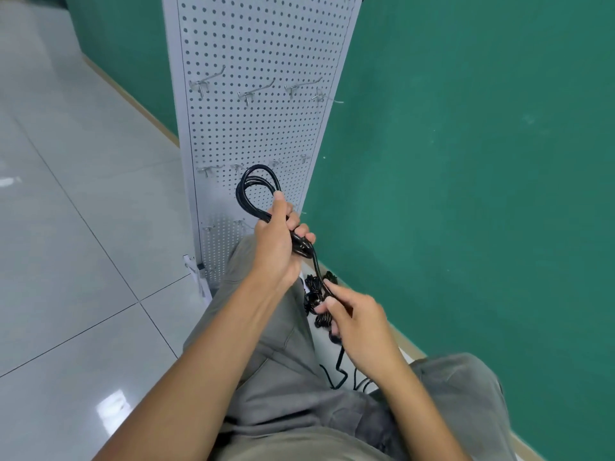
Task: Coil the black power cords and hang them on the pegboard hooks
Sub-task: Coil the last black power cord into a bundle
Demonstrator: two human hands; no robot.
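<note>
Left hand (pixel 276 251) is wrapped around a coiled cord (pixel 254 191), loops held up before the pegboard (pixel 259 121); its tail is pinched just below by the right hand (pixel 352 321), over loose cords (pixel 316 294).

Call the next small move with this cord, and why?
Probably one more wrap: the left hand grips a few finished loops, while the right hand pinches a loose strand trailing to the floor. The pegboard hooks are bare.
</note>
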